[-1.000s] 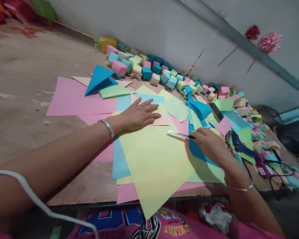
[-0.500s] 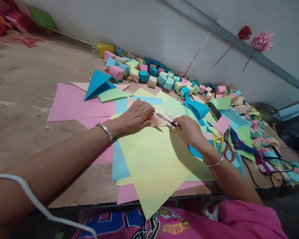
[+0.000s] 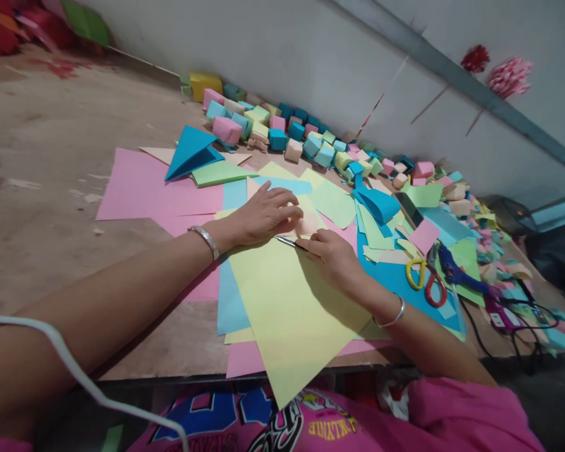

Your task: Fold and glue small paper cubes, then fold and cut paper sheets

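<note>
A folded peach paper (image 3: 308, 220) lies on a large light-yellow sheet (image 3: 292, 301). My left hand (image 3: 270, 213) rests over the peach paper with its fingers spread and slightly bent, holding nothing. In my right hand (image 3: 332, 254), the fingers are closed round a slim knife-like tool (image 3: 287, 241) with a silver blade and a dark handle part. The blade lies along the near edge of the peach paper, its tip close under my left hand. Beneath are pink sheets (image 3: 164, 194) and light-blue sheets (image 3: 230, 307).
Several small coloured paper cubes (image 3: 277, 138) line the wall. A folded blue paper (image 3: 193, 152) stands at the left. Scissors (image 3: 426, 276) with yellow and red handles lie at the right, beside a blue and purple glue gun (image 3: 461, 271) with a black cord. A white cable (image 3: 61, 351) crosses my left arm.
My right hand has moved left and slightly down with the knife-like tool, bringing its blade to the near edge of the peach paper. My left fingers are a little more raised.
</note>
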The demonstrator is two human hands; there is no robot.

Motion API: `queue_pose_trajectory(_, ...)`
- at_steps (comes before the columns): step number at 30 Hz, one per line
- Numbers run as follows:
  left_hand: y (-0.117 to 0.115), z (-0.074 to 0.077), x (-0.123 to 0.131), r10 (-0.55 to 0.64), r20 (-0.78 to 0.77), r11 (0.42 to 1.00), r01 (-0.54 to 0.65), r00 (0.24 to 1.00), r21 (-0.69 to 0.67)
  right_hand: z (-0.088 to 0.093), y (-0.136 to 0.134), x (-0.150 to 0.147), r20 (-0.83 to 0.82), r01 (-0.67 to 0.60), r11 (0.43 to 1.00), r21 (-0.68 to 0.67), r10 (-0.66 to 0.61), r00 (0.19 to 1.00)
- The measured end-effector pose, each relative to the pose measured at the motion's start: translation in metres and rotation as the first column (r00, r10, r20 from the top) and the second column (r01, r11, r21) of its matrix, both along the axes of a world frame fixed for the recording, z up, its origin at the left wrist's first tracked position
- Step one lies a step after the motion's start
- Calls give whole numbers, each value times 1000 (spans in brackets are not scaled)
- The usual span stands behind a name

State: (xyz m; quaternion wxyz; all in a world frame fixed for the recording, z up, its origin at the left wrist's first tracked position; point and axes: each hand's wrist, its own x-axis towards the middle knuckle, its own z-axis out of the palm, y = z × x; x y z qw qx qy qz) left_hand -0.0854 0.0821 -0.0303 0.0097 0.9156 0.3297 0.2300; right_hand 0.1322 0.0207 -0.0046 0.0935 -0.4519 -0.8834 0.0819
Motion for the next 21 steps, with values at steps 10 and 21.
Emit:
queue_pose_trajectory(10,6,-5,2,17,-87,1000,-19,996,-19,-10,-11,-26,-522,235,881,-410,-438,732)
queue_pose_trajectory(21,9,-4,-2,10,-97,998,-16,995,-59,-11,-3,-39,-523,161,875,-456,-410,748)
